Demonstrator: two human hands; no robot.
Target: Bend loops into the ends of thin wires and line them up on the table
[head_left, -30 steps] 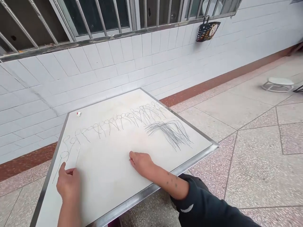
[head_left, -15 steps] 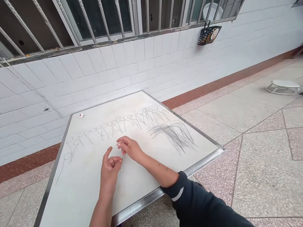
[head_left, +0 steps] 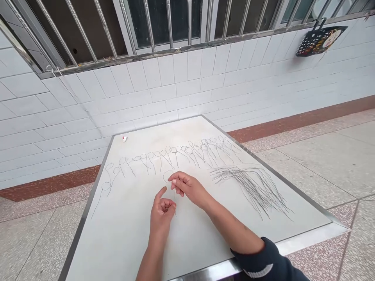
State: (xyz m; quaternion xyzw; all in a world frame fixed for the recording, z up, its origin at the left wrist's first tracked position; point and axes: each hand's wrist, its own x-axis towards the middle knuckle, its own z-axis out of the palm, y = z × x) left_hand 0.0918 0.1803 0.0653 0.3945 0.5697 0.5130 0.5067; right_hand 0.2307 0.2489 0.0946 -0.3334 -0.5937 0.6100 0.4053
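Note:
A thin wire [head_left: 175, 198] with a round loop at its top runs between my two hands above the white table. My left hand [head_left: 164, 208] pinches its lower part between thumb and forefinger. Higher up, my right hand [head_left: 183, 184] grips the wire just below the loop, with its fingertips pressed together. Beyond the hands, a row of looped wires [head_left: 143, 157] lies across the table. To the right of my right hand is a spread bundle of dark, unlooped wires [head_left: 252, 185].
The white table [head_left: 199, 249] has a metal edge and stands by a tiled wall [head_left: 175, 91]. A small white and red object [head_left: 125, 139] lies at its far left corner. A patterned bag [head_left: 320, 41] hangs from the barred window at the upper right.
The view has turned to the left, so the table and hands appear further right. The loop now shows as a wider circle beside my right fingertips. Both hands keep their hold.

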